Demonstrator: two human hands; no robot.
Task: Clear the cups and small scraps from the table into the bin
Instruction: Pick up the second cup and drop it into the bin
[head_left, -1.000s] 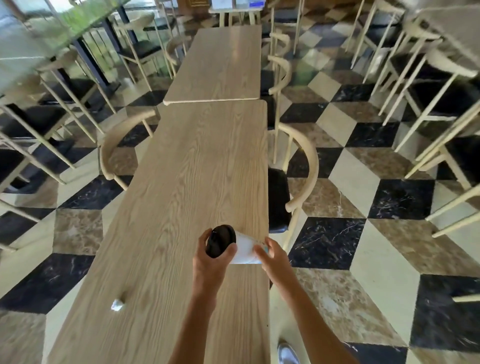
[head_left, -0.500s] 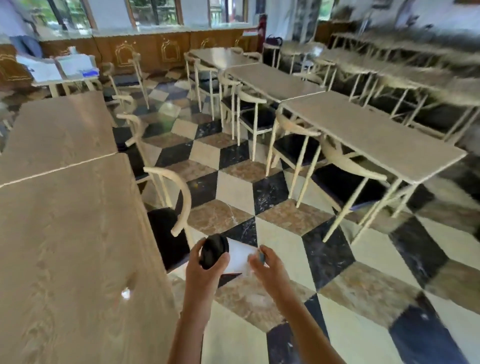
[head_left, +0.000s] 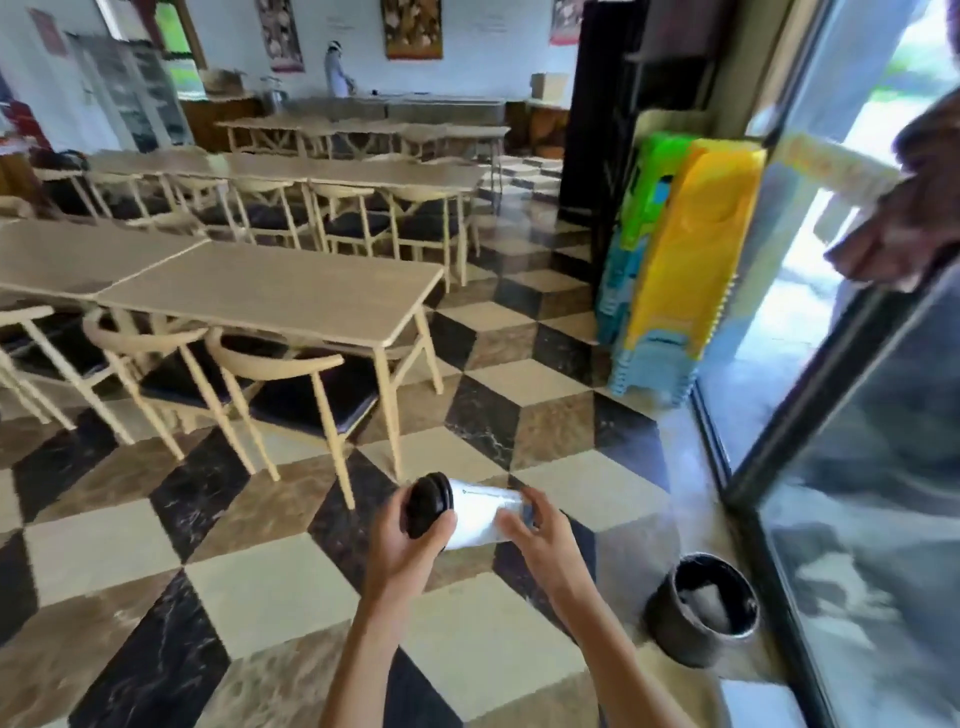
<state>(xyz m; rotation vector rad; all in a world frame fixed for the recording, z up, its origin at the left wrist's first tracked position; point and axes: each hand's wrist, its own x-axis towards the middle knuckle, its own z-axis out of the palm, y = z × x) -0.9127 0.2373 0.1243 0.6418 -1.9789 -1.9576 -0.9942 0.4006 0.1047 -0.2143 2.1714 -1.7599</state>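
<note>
Bin (head_left: 670, 613) newly visible; cup (head_left: 480, 514) still two-handed.

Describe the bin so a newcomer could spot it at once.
Find the glass door on the right. At its foot, on the floor, stands the bin: small, round, dark, open-topped, with pale rubbish inside, the only container there.

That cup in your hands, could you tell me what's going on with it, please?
A person is carrying a white paper cup sideways in both hands: the left hand grips the end with the black lid, the right hand holds its base end. They stand on the checkered floor, away from the tables. A dark bin sits low to the right by the glass door, with the cup not yet in it.
</note>
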